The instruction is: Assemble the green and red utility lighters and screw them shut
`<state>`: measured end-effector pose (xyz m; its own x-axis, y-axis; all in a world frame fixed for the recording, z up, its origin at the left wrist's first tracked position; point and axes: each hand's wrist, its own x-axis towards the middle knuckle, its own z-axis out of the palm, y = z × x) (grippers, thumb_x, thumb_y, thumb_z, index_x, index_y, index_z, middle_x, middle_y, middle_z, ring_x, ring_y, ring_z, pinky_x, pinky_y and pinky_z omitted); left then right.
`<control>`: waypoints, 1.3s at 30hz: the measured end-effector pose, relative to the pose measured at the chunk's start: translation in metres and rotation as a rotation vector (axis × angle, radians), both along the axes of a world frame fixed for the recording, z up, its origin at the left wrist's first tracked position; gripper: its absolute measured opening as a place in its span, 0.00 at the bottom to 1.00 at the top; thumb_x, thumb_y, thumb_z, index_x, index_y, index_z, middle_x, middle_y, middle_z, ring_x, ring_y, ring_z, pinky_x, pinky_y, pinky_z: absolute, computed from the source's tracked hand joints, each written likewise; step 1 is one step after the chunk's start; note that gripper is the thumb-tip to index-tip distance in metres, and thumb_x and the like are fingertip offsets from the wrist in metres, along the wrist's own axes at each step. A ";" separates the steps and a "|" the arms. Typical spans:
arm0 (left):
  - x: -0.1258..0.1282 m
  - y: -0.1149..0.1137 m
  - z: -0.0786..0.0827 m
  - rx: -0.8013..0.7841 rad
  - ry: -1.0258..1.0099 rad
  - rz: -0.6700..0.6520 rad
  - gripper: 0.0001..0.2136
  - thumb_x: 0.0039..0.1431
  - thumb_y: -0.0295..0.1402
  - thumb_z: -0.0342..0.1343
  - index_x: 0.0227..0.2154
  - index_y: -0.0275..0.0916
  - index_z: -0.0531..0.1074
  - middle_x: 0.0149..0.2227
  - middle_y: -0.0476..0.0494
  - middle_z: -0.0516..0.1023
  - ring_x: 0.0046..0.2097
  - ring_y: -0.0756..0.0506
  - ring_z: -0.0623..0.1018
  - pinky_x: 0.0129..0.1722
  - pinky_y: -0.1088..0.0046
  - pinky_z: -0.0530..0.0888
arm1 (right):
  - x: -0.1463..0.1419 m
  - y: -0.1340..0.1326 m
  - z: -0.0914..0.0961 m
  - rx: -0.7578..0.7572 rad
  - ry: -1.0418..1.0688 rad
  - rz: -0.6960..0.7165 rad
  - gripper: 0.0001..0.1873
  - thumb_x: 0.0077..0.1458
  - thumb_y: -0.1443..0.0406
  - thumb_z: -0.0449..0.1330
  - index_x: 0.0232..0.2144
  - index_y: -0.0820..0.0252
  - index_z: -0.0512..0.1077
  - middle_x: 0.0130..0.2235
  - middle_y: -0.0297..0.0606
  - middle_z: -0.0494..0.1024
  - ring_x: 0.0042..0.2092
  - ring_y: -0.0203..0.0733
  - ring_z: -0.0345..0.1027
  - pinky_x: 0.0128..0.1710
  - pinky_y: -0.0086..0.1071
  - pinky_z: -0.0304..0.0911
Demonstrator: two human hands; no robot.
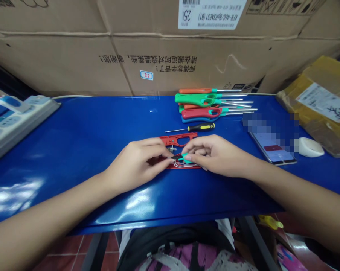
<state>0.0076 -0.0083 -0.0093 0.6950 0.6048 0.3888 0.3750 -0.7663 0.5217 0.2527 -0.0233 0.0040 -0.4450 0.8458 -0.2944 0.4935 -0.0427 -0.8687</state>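
Two red lighter half-shells lie on the blue table in front of me. The upper shell shows its inside and a trigger opening. The lower shell is partly covered by my fingers, with thin white wires along it. My left hand pinches a small black part over the lower shell. Between the thumb and fingers of my right hand is a teal plastic trigger piece, close against the black part. A small metal fitting sits between the shells.
Behind the shells lies a black-and-yellow screwdriver. Several long-nosed lighters are piled beyond it. At right are a phone, a white mouse and a taped parcel. A power strip stands left; a large carton backs the table.
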 end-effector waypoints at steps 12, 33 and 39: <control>0.003 -0.002 -0.002 0.032 -0.123 -0.017 0.04 0.61 0.26 0.65 0.38 0.33 0.83 0.35 0.43 0.83 0.36 0.51 0.82 0.38 0.82 0.76 | -0.008 0.002 -0.009 -0.105 0.171 -0.055 0.04 0.57 0.66 0.63 0.35 0.62 0.75 0.25 0.29 0.73 0.26 0.30 0.65 0.27 0.26 0.61; 0.005 -0.003 -0.002 0.042 -0.176 -0.020 0.03 0.59 0.26 0.66 0.36 0.33 0.83 0.34 0.44 0.84 0.35 0.51 0.83 0.36 0.82 0.77 | -0.010 0.004 -0.004 -0.186 0.191 -0.132 0.05 0.53 0.68 0.67 0.33 0.64 0.76 0.21 0.28 0.73 0.22 0.27 0.64 0.20 0.22 0.57; 0.009 -0.006 -0.001 -0.030 -0.221 0.017 0.02 0.58 0.28 0.67 0.32 0.34 0.83 0.31 0.44 0.84 0.32 0.52 0.82 0.32 0.81 0.77 | -0.005 0.004 -0.006 -0.142 0.184 -0.033 0.07 0.53 0.66 0.67 0.34 0.64 0.78 0.25 0.31 0.75 0.25 0.30 0.67 0.22 0.24 0.59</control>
<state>0.0165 -0.0142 -0.0106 0.5847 0.6293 0.5119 0.2619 -0.7437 0.6151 0.2482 -0.0190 -0.0018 -0.4750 0.8165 -0.3282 0.3236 -0.1848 -0.9280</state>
